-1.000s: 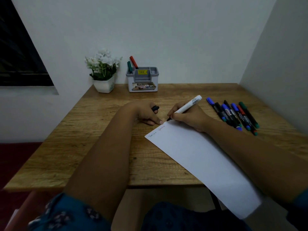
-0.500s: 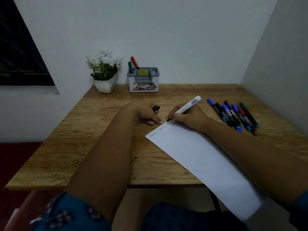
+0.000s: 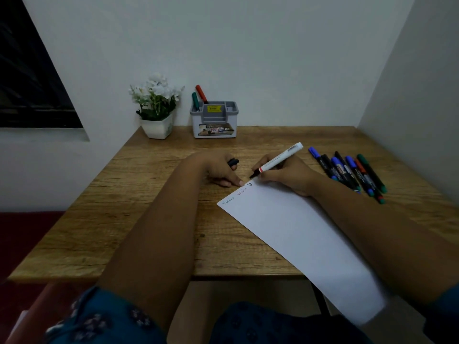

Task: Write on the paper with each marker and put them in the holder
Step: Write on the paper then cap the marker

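Two hands at frame centre: right hand [image 3: 288,173] grips white marker [image 3: 278,160], tip on paper [image 3: 298,234] top edge; left hand [image 3: 221,170] holds black cap [image 3: 233,162], fingertip pinning paper. Holder [image 3: 214,120] upper centre of worktop [image 3: 149,194].

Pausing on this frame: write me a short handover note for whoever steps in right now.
Right hand grips the white marker, tip at the paper's far edge, third word just begun with a "V".
Left hand holds the black cap, fingertips on the table beside the paper.
Done: two words written; green marker and red marker stand in the holder.
Left: finish this word, cap and stow this marker, then write with and stow the loose markers lying at right.
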The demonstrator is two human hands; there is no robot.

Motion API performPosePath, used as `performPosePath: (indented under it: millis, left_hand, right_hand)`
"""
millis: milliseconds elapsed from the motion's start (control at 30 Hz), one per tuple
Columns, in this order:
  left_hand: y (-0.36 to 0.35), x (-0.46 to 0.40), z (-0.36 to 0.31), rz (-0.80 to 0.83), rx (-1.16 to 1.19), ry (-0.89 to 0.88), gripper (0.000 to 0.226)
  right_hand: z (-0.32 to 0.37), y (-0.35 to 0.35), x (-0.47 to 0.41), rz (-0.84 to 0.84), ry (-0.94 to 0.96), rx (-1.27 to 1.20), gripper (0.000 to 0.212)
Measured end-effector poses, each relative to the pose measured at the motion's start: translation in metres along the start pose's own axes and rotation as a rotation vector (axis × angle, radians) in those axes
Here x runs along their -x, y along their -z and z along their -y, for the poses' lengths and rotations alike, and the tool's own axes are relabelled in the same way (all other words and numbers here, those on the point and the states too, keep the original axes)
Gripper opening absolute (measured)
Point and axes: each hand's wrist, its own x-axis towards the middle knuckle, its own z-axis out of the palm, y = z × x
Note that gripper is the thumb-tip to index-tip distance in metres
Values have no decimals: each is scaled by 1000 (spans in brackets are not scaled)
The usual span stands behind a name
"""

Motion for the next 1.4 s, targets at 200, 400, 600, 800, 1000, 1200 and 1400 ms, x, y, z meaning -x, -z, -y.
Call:
performPosePath:
  millis: [200, 400, 600, 800, 1000, 1200, 1400]
  left_hand:
    - [0, 0, -1, 1, -8, 10, 39]
    - [-1, 1, -1, -7, -2, 16, 38]
    - [0, 1, -1, -4, -9, 21, 38]
    - [0, 2, -1, 0, -10, 17, 39]
    - [0, 0, 0, -10, -13, 15, 38]
    - [0, 1, -1, -2, -5, 16, 37]
    - [0, 1, 0, -6, -12, 5, 38]
  right_hand:
    - [-2, -7, 1, -149, 73, 120, 6]
    - [-2, -7, -1, -126, 80, 233, 4]
    - [-2, -6, -1, -123, 89, 291, 3]
    - [0, -6, 1, -157, 78, 305, 4]
    - [0, -5, 0, -143, 88, 344, 4]
    - [-1, -4, 0, -199, 76, 304, 6]
    - [-1, -4, 0, -187, 67, 324, 4]
